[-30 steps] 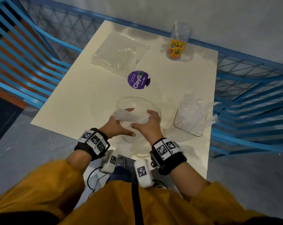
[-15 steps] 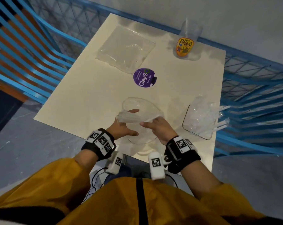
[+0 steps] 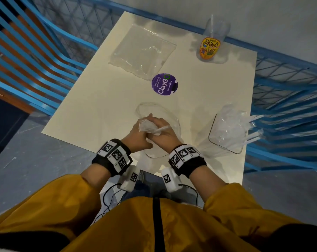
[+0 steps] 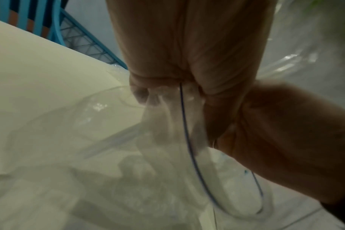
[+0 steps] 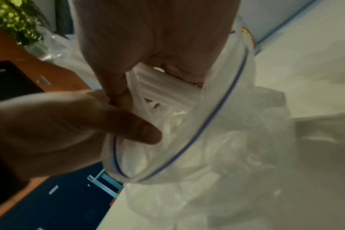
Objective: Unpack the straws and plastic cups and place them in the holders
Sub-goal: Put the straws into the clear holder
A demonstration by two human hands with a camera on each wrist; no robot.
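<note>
Both my hands meet over the front middle of the cream table (image 3: 99,99). My left hand (image 3: 145,124) and right hand (image 3: 160,125) together grip a crumpled white bundle of wrapped straws (image 3: 147,126). The bundle sits in the mouth of a clear zip bag (image 3: 173,119) with a thin blue seal line (image 5: 223,112). In the left wrist view my left hand's (image 4: 167,93) curled fingers clutch the white wrappers (image 4: 163,124). In the right wrist view my right hand (image 5: 148,84) pinches the same bundle (image 5: 167,118), with the left thumb (image 5: 132,129) beside it.
A clear rectangular holder (image 3: 211,130) with wrapped straws stands at the right edge. A flat clear bag (image 3: 143,50) lies at the back left, a purple ClayGo disc (image 3: 164,84) in the middle, a Stik-O jar (image 3: 209,48) at the back right. Blue railings (image 3: 285,106) surround the table.
My hands have come together. The white bundle, held stretched between them before, is now bunched into a wad between both hands.
</note>
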